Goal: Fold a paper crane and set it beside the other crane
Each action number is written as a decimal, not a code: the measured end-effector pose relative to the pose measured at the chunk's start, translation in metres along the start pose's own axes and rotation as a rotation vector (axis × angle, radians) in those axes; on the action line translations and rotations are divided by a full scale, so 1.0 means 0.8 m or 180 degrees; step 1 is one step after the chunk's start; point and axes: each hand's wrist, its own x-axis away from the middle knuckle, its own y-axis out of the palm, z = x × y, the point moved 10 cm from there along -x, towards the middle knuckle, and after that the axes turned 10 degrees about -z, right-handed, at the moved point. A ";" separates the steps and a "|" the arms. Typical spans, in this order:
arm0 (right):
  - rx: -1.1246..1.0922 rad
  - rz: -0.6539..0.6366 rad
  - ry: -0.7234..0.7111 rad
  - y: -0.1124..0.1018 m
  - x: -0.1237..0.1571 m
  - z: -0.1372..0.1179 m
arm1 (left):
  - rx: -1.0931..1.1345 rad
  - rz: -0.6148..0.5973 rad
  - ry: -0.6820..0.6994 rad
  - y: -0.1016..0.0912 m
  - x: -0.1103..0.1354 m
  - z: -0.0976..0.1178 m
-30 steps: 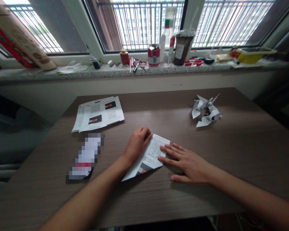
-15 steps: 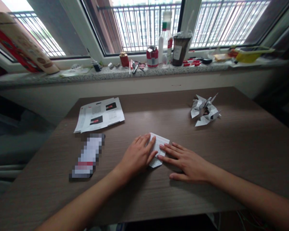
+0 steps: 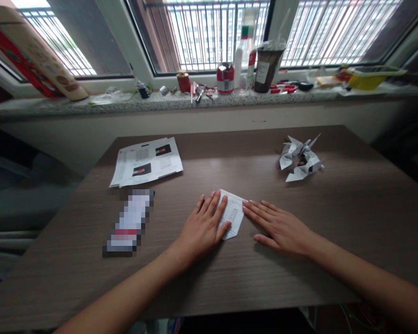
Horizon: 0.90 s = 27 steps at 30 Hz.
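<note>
A folded piece of printed white paper [image 3: 233, 215] lies on the brown wooden table [image 3: 327, 241] in front of me. My left hand [image 3: 202, 226] lies flat on its left part, fingers stretched out and pressing down. My right hand [image 3: 280, 226] rests flat on the table just right of the paper, its fingertips at the paper's right edge. Neither hand grips anything.
A stack of printed sheets [image 3: 146, 161] lies at the back left, a blurred-out flat object [image 3: 129, 222] in front of it. A crumpled folded paper shape [image 3: 300, 158] sits back right. The windowsill [image 3: 90, 107] behind holds a can [image 3: 225, 78], a bottle [image 3: 242, 55], a cup [image 3: 266, 65] and small items.
My left hand folded the paper over and now lies flat on it, so less paper shows. My right hand slid a little to the right, off the sheet's top.
</note>
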 end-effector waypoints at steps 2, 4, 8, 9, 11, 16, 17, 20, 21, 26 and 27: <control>0.0054 0.0052 0.0058 -0.004 0.001 0.000 | 0.0037 0.0015 0.0015 0.000 0.000 0.000; 0.0089 0.0096 0.0112 -0.006 0.001 -0.003 | 0.0075 0.0032 0.0043 0.001 0.000 0.000; 0.0223 0.0103 0.0186 -0.007 0.000 -0.005 | 0.0103 0.0065 0.0136 -0.001 -0.005 -0.002; 0.0256 0.0107 0.0214 -0.007 0.001 -0.004 | 0.0092 0.0056 0.0168 -0.002 -0.007 -0.003; 0.0295 0.0138 0.0286 -0.008 0.003 -0.002 | 0.0067 -0.0006 0.0258 -0.002 -0.014 -0.004; 0.0296 0.0269 0.0437 -0.016 0.007 0.004 | -0.0028 -0.0168 0.0488 -0.002 -0.035 -0.005; 0.0294 0.0283 0.0425 -0.018 0.007 0.004 | -0.0062 -0.0192 0.0523 -0.002 -0.039 -0.005; 0.0313 0.0219 0.0237 -0.015 0.003 -0.003 | -0.0167 -0.0174 0.0647 -0.006 -0.046 -0.003; 0.0327 0.0184 0.0181 -0.013 0.003 -0.005 | -0.0212 -0.0128 0.0690 -0.011 -0.048 -0.002; 0.0373 0.0164 0.0326 -0.010 0.008 -0.005 | -0.0512 0.0321 0.0785 -0.045 -0.037 0.015; 0.0372 0.0187 0.0385 -0.012 0.010 -0.004 | -0.0556 0.0347 0.0871 -0.049 -0.031 0.024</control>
